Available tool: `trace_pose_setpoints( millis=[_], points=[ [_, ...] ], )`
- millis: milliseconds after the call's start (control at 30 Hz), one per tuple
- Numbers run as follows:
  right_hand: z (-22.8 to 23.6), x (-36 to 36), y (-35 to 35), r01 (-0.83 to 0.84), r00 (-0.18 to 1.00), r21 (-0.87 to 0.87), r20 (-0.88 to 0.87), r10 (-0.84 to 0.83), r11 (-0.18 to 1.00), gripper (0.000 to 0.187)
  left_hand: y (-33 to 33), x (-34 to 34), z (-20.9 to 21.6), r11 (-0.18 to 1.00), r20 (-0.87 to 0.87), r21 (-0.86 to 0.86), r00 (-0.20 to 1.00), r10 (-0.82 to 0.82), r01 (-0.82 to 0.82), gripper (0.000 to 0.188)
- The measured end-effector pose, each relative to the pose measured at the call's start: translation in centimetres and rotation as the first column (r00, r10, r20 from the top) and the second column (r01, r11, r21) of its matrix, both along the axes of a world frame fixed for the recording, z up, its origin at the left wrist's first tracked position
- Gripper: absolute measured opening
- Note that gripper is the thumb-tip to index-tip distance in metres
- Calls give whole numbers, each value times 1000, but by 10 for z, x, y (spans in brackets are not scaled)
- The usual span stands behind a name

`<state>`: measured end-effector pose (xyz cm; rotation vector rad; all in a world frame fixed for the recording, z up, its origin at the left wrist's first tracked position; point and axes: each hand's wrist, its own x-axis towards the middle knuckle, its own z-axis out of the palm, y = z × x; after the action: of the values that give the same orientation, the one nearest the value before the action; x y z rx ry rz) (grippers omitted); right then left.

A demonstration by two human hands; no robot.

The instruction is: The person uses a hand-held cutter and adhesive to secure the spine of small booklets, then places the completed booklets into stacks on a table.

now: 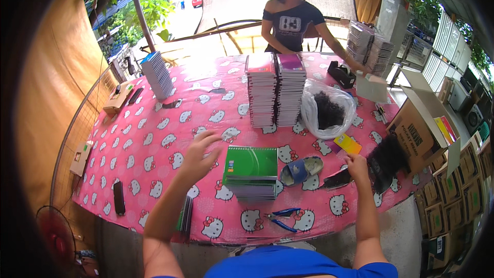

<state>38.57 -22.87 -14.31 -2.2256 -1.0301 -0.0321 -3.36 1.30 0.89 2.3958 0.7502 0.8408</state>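
My left hand (200,153) is raised over the table with its fingers apart, holding nothing, left of a stack of green spiral notebooks (251,162). My right hand (357,168) is closed at the right side, fingertips against the lower edge of a small yellow booklet (348,144). Whether it grips the booklet or something thinner is hidden. Beside that wrist lie a dark strip (337,179) and a heap of black spiral coils (387,162). A blue sandal (294,173) sits between the notebooks and my right hand. Blue-handled pliers (284,219) lie near the front edge.
Two tall notebook stacks (261,98) stand beyond, next to a plastic bag (312,126) of black coils. Across the table a person (292,20) reaches toward more stacks (380,54). An open carton (414,134) stands right. A blue-topped stack (157,77) and a phone (119,198) are left.
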Motion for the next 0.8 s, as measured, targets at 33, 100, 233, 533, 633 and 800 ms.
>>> trace_pose_setpoints(
  millis=[33, 100, 233, 533, 633, 800],
  points=[
    [16, -19, 11, -91, 994, 70, -50, 95, 993, 20, 7, 23, -3, 996, -80, -44, 994, -76, 73, 33],
    [37, -53, 27, -274, 886, 168, -339, 317, 947, 22, 14, 65, -4, 971, -197, -160, 958, -207, 177, 34],
    [41, -115, 56, -389, 562, 239, -704, 435, 890, 22, 13, 95, -7, 932, -486, -296, 808, -334, 208, 36],
    [31, -145, 76, -338, 647, 291, -618, 446, 895, 17, 23, 93, -19, 910, -287, -378, 913, -291, 172, 34],
    [30, -139, 73, -293, 662, 301, -621, 419, 908, 18, 26, 91, -30, 882, -207, -434, 933, -296, 183, 30],
    [41, -136, 68, -286, 663, 325, -612, 431, 901, 18, 33, 96, -24, 808, -205, -573, 930, -305, 139, 27]
  ],
)
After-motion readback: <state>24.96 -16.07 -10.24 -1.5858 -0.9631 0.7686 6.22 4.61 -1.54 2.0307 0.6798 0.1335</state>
